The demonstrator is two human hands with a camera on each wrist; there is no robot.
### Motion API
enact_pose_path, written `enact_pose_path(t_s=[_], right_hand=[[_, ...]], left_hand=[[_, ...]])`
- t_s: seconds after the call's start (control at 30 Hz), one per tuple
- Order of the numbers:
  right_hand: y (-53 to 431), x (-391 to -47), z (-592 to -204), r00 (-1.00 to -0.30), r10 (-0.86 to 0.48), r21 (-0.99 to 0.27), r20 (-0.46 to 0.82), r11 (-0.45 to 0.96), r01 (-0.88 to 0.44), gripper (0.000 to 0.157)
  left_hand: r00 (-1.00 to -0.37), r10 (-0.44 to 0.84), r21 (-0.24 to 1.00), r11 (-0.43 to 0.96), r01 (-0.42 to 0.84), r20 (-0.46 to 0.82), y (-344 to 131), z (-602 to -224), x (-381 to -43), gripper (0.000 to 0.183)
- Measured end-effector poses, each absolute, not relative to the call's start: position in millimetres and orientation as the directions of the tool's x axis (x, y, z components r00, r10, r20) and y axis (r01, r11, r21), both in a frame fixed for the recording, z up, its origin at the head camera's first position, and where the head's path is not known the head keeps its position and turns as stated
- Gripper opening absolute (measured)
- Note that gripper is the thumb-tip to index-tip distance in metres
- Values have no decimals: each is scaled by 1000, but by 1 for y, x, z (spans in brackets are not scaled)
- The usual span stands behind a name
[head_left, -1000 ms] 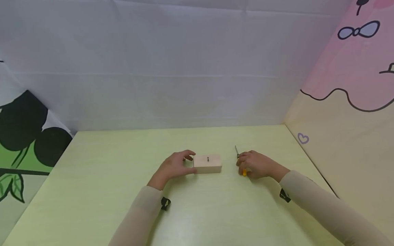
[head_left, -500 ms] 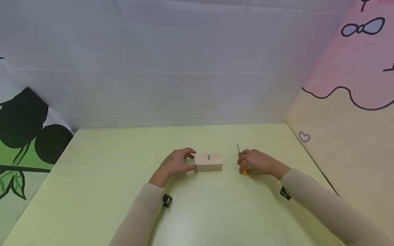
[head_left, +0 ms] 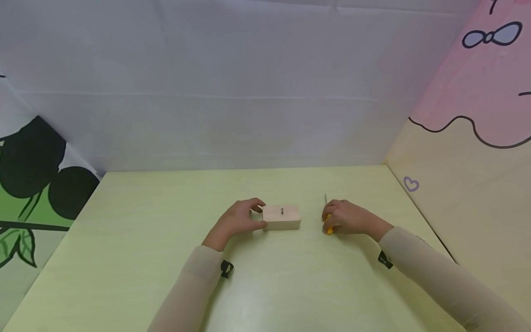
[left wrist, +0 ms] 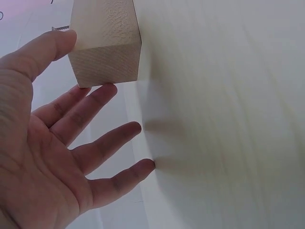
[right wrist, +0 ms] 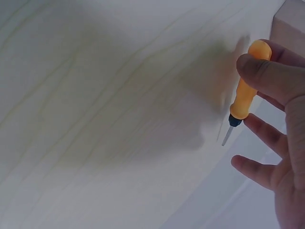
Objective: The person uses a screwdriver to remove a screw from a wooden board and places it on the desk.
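A pale rectangular wooden block (head_left: pixel 281 218) lies on the table, with a small metal screw (head_left: pixel 282 211) standing up from its top. My left hand (head_left: pixel 238 217) holds the block's left end, thumb at the front corner and fingers toward the back. In the left wrist view the thumb and two fingertips touch the block (left wrist: pixel 106 62), while the other fingers of the left hand (left wrist: pixel 57 143) are spread. To the right of the block, my right hand (head_left: pixel 350 218) grips the handle of a screwdriver (right wrist: pixel 245 90). It has a yellow handle, a dark collar and a thin metal shaft.
The light yellow-green table (head_left: pixel 166 276) ends at a pale cloth wall (head_left: pixel 249 129) behind. A printed panel (head_left: pixel 460 184) stands along the right side. Green and black artwork (head_left: pixel 29 161) is at the left.
The screwdriver's shaft has swung from leaning left to pointing nearly straight away from me, in the right hand's grip. The head view has shifted slightly. The left hand stays at the block.
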State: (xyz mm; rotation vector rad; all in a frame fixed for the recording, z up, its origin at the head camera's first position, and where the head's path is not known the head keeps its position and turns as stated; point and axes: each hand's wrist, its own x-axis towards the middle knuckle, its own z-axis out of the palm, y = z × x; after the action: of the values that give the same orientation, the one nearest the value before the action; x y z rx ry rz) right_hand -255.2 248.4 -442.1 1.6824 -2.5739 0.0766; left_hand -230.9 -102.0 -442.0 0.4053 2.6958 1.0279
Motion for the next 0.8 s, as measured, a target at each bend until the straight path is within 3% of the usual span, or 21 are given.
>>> enact_pose_path(t_s=[0.53,0.8], right_hand=[[243,-257,-412,-450,-884,-113,128,438,-892,17],[241,-256,-399,-496,-826,-120,268,482,-868,23]], left_hand=[[-940,321,661,731,168,-117,-102,-441,-231,48],[-939,324,660,732,172,-115,-101,-441,-231,47]])
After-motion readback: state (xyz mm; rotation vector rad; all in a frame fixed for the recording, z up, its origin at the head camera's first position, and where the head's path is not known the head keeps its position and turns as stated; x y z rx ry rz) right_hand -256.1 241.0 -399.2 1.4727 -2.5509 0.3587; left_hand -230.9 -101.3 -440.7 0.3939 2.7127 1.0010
